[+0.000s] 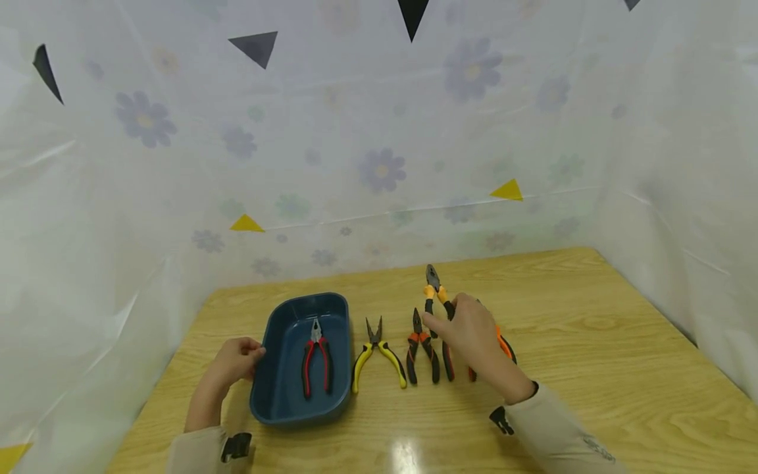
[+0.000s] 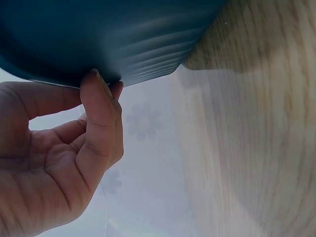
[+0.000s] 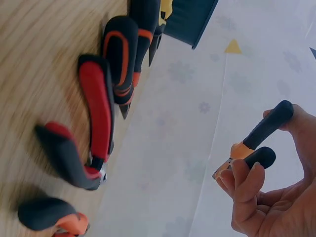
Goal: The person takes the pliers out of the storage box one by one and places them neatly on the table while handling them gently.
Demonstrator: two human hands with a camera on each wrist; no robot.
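Fingers of the right hand [image 1: 474, 332] grip the pliers [image 1: 433, 282] by the handles, above the tabletop [image 1: 592, 368]. The jaws point far and slightly left, long axis running near to far, the head beyond the fingers, to their left. The left hand [image 1: 233, 360] pinches the left rim of the tray [image 1: 284, 375], where red pliers [image 1: 318, 336] lie; right of the tray lie yellow pliers [image 1: 374, 339], then orange pliers [image 1: 424, 339].

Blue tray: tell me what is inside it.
Inside the blue tray lies one pair of red-and-black-handled pliers, nose toward the far end. Whatever is directly beneath the pliers is covered and cannot be seen.
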